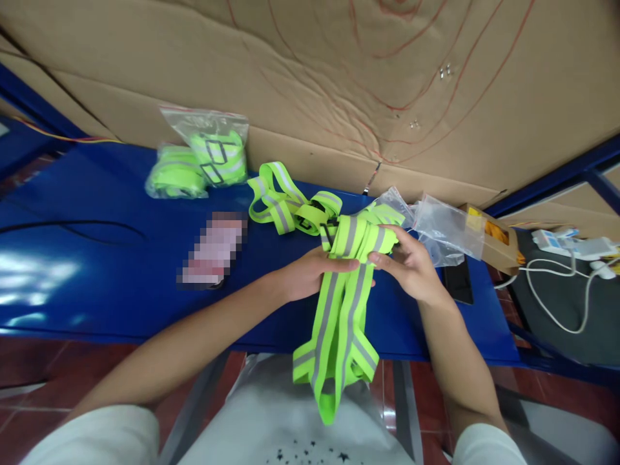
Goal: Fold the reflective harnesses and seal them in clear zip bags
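Observation:
A neon yellow-green strap bundle with grey reflective stripes is held between both hands, its loops hanging over the table's front edge. My left hand grips the folded top part from the left, thumb across it. My right hand pinches the same folded part from the right, with thumb in front and fingers behind. A black buckle shows at the bundle's upper left. Just behind lies a loose tangle of similar straps on the blue table.
Two clear bags of folded straps stand at the back left. A blurred-out phone-like object lies left of centre. Empty clear bags, a dark flat device and a cardboard box are at the right. Behind rises a cardboard wall.

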Action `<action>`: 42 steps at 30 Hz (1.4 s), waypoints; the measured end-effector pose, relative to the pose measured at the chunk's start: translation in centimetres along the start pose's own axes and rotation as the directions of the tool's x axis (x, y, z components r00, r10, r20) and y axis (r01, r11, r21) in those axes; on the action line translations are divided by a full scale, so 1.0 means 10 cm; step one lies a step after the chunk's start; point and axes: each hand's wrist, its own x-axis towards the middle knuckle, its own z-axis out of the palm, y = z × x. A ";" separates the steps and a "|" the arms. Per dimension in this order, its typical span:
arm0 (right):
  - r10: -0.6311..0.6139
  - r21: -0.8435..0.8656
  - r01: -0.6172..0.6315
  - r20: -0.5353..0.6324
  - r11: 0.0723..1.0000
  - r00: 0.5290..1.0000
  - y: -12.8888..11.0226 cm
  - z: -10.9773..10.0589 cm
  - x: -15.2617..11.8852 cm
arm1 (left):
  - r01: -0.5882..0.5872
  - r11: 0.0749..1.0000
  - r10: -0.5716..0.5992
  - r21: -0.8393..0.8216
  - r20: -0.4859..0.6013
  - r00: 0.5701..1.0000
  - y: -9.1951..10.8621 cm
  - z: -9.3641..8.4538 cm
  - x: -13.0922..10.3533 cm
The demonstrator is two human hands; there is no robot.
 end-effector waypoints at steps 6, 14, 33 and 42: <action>-0.367 -0.425 0.373 0.099 0.825 0.925 -0.03 -0.02 -0.01 | 0.070 0.998 -0.069 -0.006 0.068 0.995 -0.07 -0.04 0.00; -0.369 -0.483 0.496 0.338 0.722 0.866 -0.05 -0.07 -0.03 | -0.009 0.999 0.012 -0.054 0.044 0.999 -0.01 -0.08 0.00; -0.016 -0.049 0.017 0.019 0.999 1.000 0.11 0.15 -0.06 | 0.111 0.991 -0.103 -0.077 0.094 0.990 -0.21 -0.16 0.07; -0.457 -0.404 0.448 0.081 0.798 0.886 0.12 0.03 0.03 | -0.076 0.994 0.082 -0.076 0.075 0.994 -0.22 -0.15 0.01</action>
